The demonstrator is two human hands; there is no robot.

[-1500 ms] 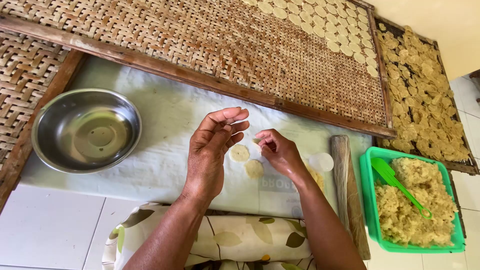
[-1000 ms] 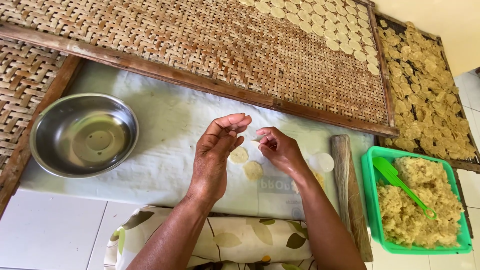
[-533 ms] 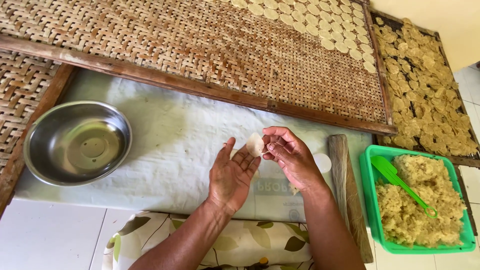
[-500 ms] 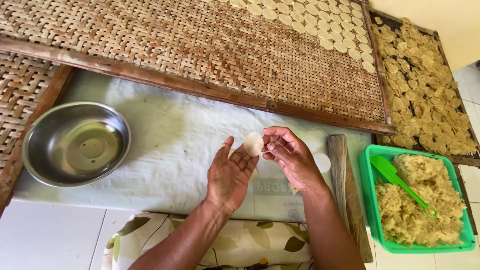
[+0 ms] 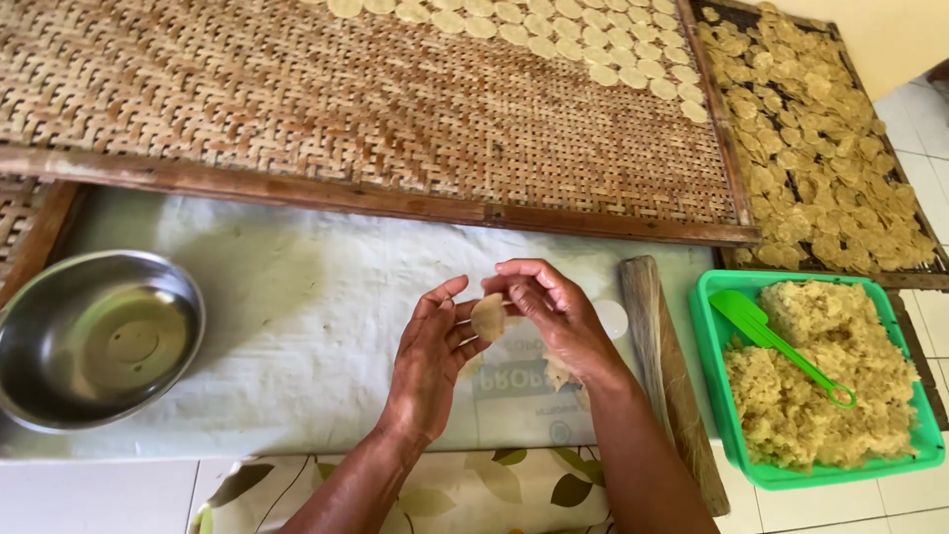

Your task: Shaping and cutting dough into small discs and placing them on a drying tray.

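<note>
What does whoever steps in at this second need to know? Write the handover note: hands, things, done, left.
Left hand: open, palm behind the thin round pale dough disc, fingers touching it.
Right hand: fingertips pinching the disc's edge.
Both hands are above the white plastic sheet.
Shiny round steel bowl sits at the left. Long wooden stick and green plastic tub of crumbly yellowish dough, holding a green spatula, sit at the right.
Done: rows of pale discs lie at the far right end of the large woven bamboo tray.
Left: this disc is not on the tray; most of the weave is bare.
</note>
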